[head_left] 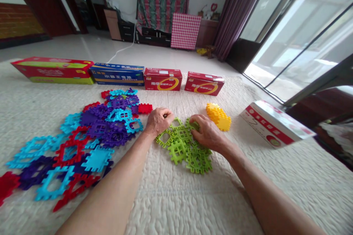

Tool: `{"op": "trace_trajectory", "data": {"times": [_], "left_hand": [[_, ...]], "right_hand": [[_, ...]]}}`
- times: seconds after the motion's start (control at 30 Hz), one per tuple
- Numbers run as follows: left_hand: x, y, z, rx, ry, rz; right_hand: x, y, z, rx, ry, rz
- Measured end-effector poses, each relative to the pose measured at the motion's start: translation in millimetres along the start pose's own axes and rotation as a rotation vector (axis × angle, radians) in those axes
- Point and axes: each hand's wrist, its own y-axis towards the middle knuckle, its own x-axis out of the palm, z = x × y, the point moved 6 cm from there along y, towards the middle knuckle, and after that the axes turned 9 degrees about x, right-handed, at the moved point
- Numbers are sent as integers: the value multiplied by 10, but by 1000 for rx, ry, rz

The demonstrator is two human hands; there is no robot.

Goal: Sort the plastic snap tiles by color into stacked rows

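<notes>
Several green interlocking square tiles (185,148) lie in a loose cluster on the cream quilted mat (176,198). My left hand (159,120) rests at the cluster's far left edge, fingers curled closed on a green tile. My right hand (205,132) lies over the cluster's right side, its fingers pinched on another green tile. A yellow block built of the same tiles (219,116) stands just beyond my right hand.
A heap of blue, purple and red tiles (82,143) spreads across the left. Along the mat's far edge stand a long red box (53,69), a blue box (118,74) and two red boxes (162,79). Another box (275,125) lies at the right.
</notes>
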Motion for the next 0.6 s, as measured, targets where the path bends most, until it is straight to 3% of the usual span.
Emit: {"op": "trace_trajectory", "data": {"times": [0.23, 0.4, 0.6], "left_hand": [[-3, 6, 0, 7, -9, -2], [4, 12, -9, -11, -6, -4], [-3, 8, -14, -16, -33, 14]], "right_hand": [[-174, 439, -46, -154, -164, 98], [-85, 759, 104, -139, -330, 89], [-79, 680, 98, -138, -257, 156]]}}
